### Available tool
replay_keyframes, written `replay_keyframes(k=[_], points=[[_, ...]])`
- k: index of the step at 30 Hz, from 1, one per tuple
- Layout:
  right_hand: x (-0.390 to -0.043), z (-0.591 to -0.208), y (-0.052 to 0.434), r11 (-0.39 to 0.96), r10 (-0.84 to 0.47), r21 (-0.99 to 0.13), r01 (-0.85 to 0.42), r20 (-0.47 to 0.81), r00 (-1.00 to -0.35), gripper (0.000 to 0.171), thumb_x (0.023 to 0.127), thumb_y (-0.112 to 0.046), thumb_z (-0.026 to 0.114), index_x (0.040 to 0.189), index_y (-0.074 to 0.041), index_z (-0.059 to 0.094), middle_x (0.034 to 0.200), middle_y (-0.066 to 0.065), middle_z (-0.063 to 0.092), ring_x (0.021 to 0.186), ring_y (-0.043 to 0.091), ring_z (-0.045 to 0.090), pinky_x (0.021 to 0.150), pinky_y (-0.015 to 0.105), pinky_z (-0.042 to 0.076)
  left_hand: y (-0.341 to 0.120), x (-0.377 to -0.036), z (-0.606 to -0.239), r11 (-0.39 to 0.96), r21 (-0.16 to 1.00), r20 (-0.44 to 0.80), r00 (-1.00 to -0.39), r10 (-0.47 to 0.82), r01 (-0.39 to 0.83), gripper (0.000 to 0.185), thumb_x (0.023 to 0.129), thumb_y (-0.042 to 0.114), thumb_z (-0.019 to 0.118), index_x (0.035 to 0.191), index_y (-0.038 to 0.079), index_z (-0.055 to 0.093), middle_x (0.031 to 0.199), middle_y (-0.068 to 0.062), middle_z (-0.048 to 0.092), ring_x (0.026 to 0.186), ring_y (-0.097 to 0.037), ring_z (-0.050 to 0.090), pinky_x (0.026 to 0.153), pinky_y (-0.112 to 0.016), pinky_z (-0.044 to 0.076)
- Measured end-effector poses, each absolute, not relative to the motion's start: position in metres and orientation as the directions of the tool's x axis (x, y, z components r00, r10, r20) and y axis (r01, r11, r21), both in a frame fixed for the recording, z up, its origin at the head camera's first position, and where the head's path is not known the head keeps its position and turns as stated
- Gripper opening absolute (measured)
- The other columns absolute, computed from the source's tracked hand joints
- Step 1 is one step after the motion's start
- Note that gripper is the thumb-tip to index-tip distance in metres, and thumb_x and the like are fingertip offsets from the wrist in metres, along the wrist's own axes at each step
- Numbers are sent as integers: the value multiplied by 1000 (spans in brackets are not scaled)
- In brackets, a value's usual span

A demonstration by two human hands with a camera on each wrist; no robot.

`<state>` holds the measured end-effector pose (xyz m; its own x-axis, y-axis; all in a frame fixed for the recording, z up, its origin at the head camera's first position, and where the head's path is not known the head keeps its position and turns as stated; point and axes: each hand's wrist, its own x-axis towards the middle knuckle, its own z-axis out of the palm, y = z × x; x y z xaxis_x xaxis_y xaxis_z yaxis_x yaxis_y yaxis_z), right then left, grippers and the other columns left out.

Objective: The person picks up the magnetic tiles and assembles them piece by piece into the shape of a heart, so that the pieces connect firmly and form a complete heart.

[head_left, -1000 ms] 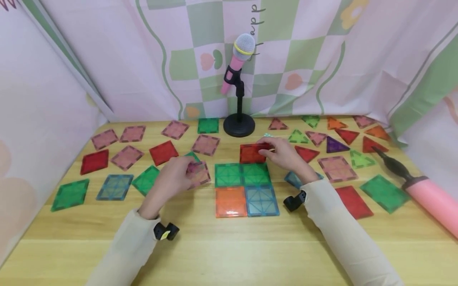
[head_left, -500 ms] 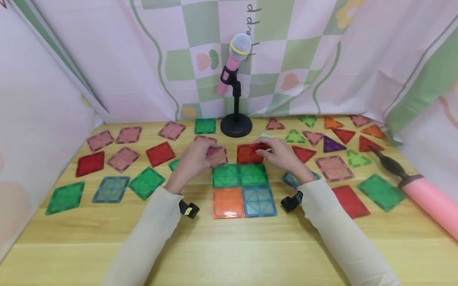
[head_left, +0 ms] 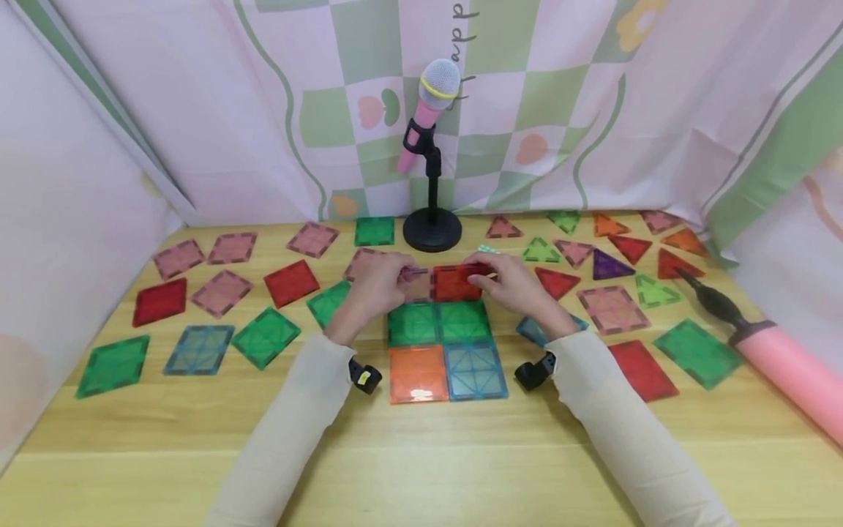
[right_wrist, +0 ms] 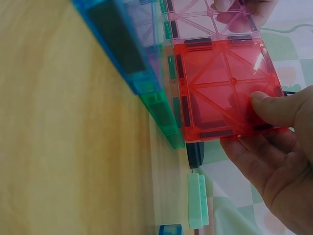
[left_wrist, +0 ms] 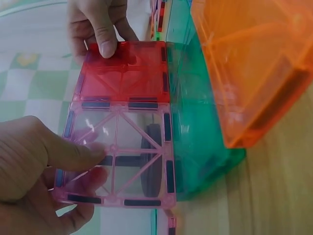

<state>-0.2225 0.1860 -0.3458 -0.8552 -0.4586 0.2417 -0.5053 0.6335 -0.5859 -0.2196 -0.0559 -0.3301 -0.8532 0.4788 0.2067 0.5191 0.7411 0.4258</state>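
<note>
Four flat tiles [head_left: 448, 350] already sit joined in a square on the desk [head_left: 421, 454]. The left hand [head_left: 370, 287] pinches a pink tile [left_wrist: 117, 154], standing up at the square's far edge. The right hand [head_left: 510, 282] pinches a red tile [right_wrist: 227, 90] right beside it, edges touching. Many loose tiles [head_left: 197, 350] lie around. No boxes here.
</note>
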Motion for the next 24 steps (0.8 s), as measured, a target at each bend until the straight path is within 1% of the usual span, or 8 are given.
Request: replay_keyframes(k=[3, 5, 8, 10, 13, 19, 24], points=[[-223, -345, 186, 631, -457, -586, -508, 247, -854, 23, 92, -5, 60, 114, -1, 64, 104, 16, 69, 93, 29, 65, 75, 41, 52, -57, -220, -330, 731, 439, 219, -851, 477, 523, 23, 79, -9, 60, 97, 3, 70, 88, -9, 67, 74, -18, 57, 67, -30, 48], [-223, -345, 185, 627, -462, -585, -515, 253, -850, 23, 92, -4, 60, 114, -1, 63, 104, 16, 68, 94, 30, 65, 75, 41, 53, -59, -220, -332, 725, 448, 224, -851, 475, 523, 17, 82, -6, 61, 95, 3, 69, 87, -9, 67, 74, -18, 56, 66, -30, 47], [-224, -347, 185, 620, -472, -584, -524, 257, -844, 23, 92, -4, 60, 115, 0, 63, 105, 17, 68, 94, 30, 65, 76, 41, 53, -63, -220, -334, 719, 469, 223, -856, 466, 513, 10, 86, 1, 64, 94, 2, 69, 88, -9, 68, 76, -19, 58, 68, -30, 49], [-224, -348, 185, 622, -471, -583, -523, 254, -845, 24, 92, -5, 60, 115, -1, 63, 105, 16, 68, 93, 29, 66, 76, 42, 53, -66, -221, -336, 712, 483, 226, -858, 462, 510, 10, 86, 3, 66, 96, 1, 70, 90, -9, 69, 80, -20, 62, 72, -30, 51], [-224, -348, 185, 626, -469, -583, -518, 249, -847, 24, 92, -5, 60, 116, -1, 63, 106, 17, 68, 93, 29, 66, 77, 43, 53, -70, -221, -338, 693, 499, 243, -852, 464, 520, 13, 85, 1, 67, 97, 1, 71, 92, -10, 71, 84, -21, 65, 76, -31, 54], [-224, -347, 185, 632, -473, -579, -516, 238, -848, 24, 92, -5, 60, 116, -1, 63, 107, 18, 68, 97, 31, 65, 78, 44, 53, -76, -222, -342, 651, 528, 283, -836, 471, 545, 14, 82, -7, 65, 94, -2, 71, 91, -13, 70, 86, -24, 66, 77, -33, 55], [-222, -343, 185, 640, -473, -574, -510, 229, -851, 24, 91, -5, 62, 114, -1, 64, 107, 17, 68, 98, 31, 65, 81, 45, 53, -77, -221, -344, 642, 542, 294, -838, 460, 542, 12, 82, -5, 66, 93, -3, 70, 92, -15, 70, 87, -26, 66, 77, -33, 54]])
